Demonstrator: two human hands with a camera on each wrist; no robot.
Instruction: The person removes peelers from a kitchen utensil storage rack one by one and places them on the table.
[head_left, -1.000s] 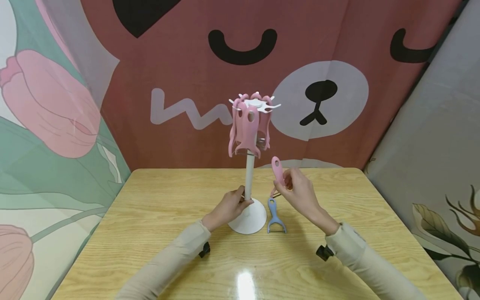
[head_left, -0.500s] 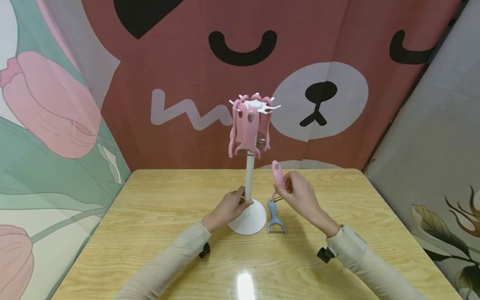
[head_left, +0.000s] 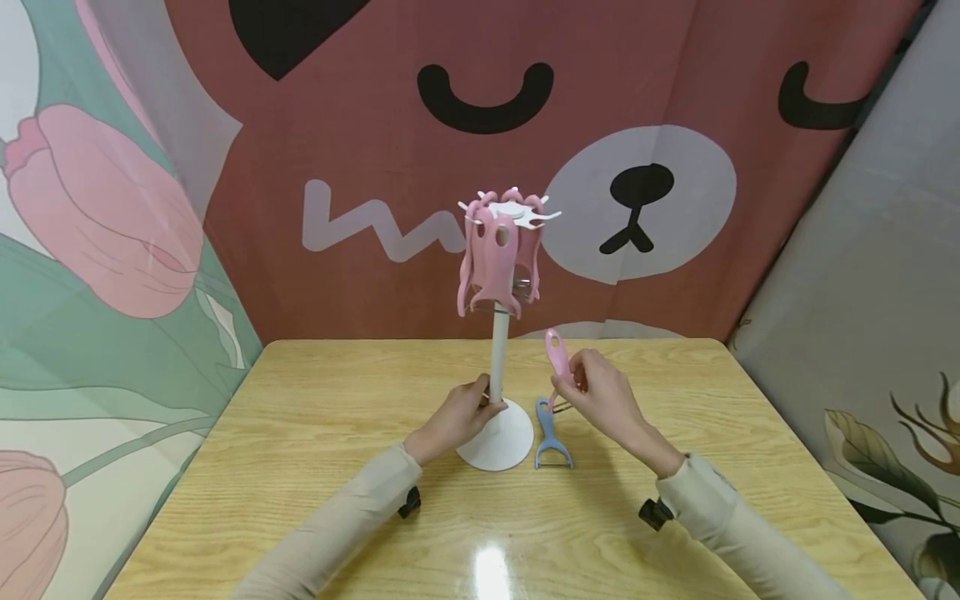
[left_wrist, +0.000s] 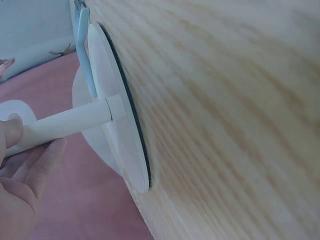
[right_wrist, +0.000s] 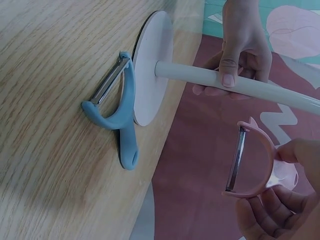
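A: Quick pass, what have we got for the left hand (head_left: 455,421)?
B: We log it gripping the post of the white stand (head_left: 498,354) low down, thumb on one side, fingers curled round the other; the right wrist view shows both sides. Stand's upright on the wooden table (head_left: 337,517), round base (head_left: 493,442) flat down
A: And the right hand (head_left: 606,392)?
B: We mark it pinching the pink peeler (head_left: 557,352) around the neck, thumb against fingers. Peeler's in the air right of the post, handle up and tilted, blade end low
A: Touching the blue peeler (head_left: 547,429)? They overlap from the head camera
B: We see a gap in the right wrist view, so apart. Blue one lies on the table just beside the base, blade end toward the person
A: Top of the stand?
B: White hooks (head_left: 528,215), with several hanging pink peelers (head_left: 498,262), blade ends down; they overlap, so we can't give a sure count
A: Surroundings, fast
B: We put pale sleeves (head_left: 356,504) on both arms, a red backdrop (head_left: 360,125) with a cartoon bear face behind, flowered cloth (head_left: 112,208) at the left
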